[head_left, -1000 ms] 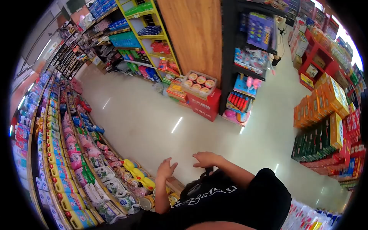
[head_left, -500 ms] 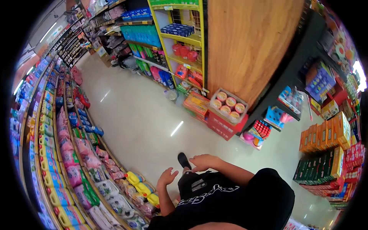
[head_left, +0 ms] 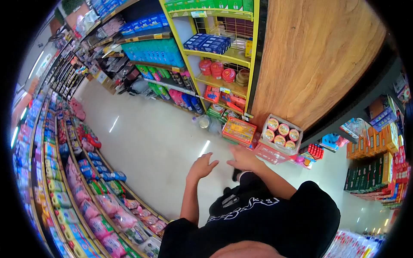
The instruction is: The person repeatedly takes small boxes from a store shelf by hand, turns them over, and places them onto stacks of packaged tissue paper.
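Observation:
My left hand [head_left: 202,166] is held over the pale floor [head_left: 167,142] in front of my body, its fingers apart and nothing in it. Just to its right is my right hand [head_left: 243,158], with thumb and fingers spread and no object in its grasp. The two hands do not touch. Nearest to the right hand are an orange box [head_left: 239,130] and a red carton [head_left: 272,153], both beyond its fingertips. On the carton sits an open box of round lidded tubs [head_left: 282,134].
Low shelves of bagged goods [head_left: 100,223] curve along the left. Ahead stands a yellow shelf rack [head_left: 221,55] beside a wooden panel [head_left: 314,60]. Stacked orange boxes [head_left: 373,142] and green boxes [head_left: 368,175] are at the right.
The view has moved nearer to the yellow rack and the cartons, which appear larger. Both hands have risen in the view and remain apart. The yellow bottles at lower left have left the view.

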`<state>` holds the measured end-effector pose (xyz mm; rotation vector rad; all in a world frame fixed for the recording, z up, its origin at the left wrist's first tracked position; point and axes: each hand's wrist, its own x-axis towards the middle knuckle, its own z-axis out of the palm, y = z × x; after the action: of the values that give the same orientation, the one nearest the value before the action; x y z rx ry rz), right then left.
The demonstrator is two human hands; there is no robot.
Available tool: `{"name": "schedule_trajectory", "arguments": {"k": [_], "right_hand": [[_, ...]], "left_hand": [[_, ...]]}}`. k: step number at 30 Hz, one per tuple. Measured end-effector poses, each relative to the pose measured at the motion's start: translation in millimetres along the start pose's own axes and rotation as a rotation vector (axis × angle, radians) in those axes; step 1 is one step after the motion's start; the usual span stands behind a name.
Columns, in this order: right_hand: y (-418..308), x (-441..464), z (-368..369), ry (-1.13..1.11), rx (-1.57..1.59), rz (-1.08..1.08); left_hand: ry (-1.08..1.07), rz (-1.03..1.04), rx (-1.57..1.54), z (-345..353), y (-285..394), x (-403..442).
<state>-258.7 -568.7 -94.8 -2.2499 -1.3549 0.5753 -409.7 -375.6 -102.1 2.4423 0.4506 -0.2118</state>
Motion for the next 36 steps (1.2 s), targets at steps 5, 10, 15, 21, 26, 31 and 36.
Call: {"name": "schedule_trajectory", "arguments": {"k": [5,10,15,21,26,31,36], "right_hand": [[48,80,-34,0.403,0.190,0.109],[83,168,-92,0.769,0.286,0.126],[97,237,-143,1.003,0.332,0.121],[95,291,-173,1.087,0.546,0.149],[107,355,-225,1.286,0.556,0.289],[129,382,-232,1.377,0.525,0.503],[112,401,-222,1.407,0.524,0.557]], "left_hand": [[-0.063,0.246,-0.087,-22,30,109],[-0.085,0.441,-0.079,-52,44,199],[0.072,0.573,-0.039,-98,46,317],[0.336,0.756,-0.125,-189,141,477],[0.096,0.738,0.154,-191,169,556],[0.079,0.881,-0.007,-189,137,578],[-0.031,0.845,-0.228,-202,129,581]]}}
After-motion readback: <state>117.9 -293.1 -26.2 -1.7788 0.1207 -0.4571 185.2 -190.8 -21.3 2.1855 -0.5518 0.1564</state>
